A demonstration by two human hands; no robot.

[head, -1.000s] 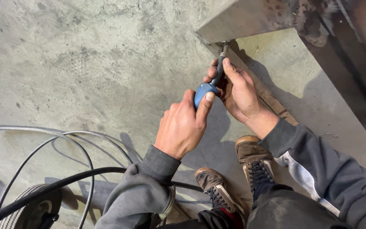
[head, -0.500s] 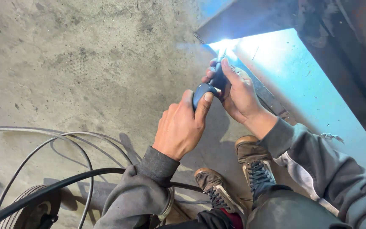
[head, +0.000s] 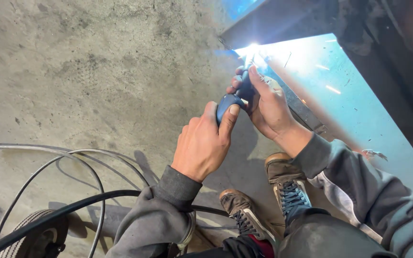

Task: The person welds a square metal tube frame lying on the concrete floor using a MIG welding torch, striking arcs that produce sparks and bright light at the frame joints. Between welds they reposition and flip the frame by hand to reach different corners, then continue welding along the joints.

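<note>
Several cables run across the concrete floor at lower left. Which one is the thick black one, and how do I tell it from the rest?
The thick black cable lies lowest, running from the bottom-left corner toward the left sleeve. The thin grey cables loop above it.

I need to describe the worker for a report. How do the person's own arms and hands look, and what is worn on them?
Both hands, the left hand and the right hand, are bare: no gloves, rings or watch visible. Both arms are covered by long grey sleeves. The left sleeve ends in a darker ribbed cuff at the wrist. The right sleeve has a grey cuff and a pale, whitish panel along its underside.
</note>
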